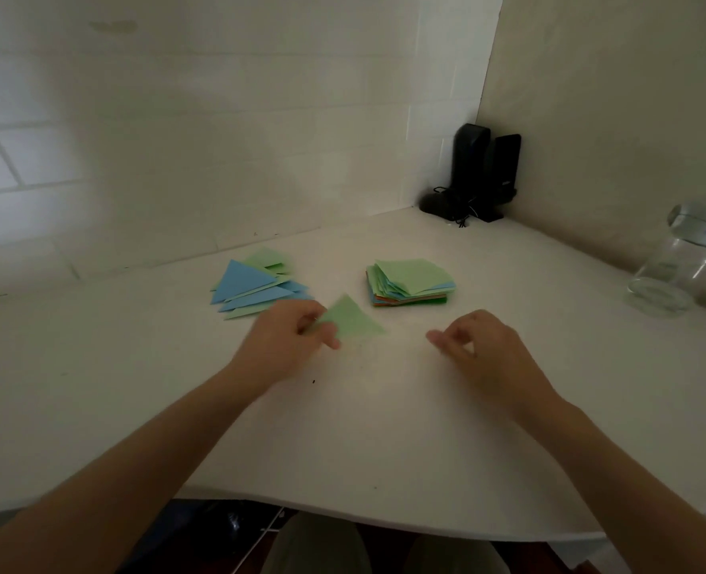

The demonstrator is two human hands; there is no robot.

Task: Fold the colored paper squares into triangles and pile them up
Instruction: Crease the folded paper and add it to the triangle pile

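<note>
Both my hands work low over a white table point(384, 449) set in a tiled corner. My left hand point(285, 341) pinches a green folded triangle point(349, 321) by its left corner, thumb and fingers curled on the paper, with the rest of the triangle pointing away toward the wall. My right hand point(479, 350) hovers just beside it, holding nothing, its fingers loosely curled and blurred. Beyond my left hand lies a loose pile of folded triangles point(256, 287), blue and green, fanned out and overlapping, 1 large blue piece on top. Beyond my right hand sits a stack of unfolded paper squares point(411, 283), green sheets uppermost, with orange and blue edges showing lower down. In the far corner stand 2 black speakers point(486, 167) with a tangle of cable at their base. At the right edge of the table stands a clear glass jar point(674, 275).
</note>
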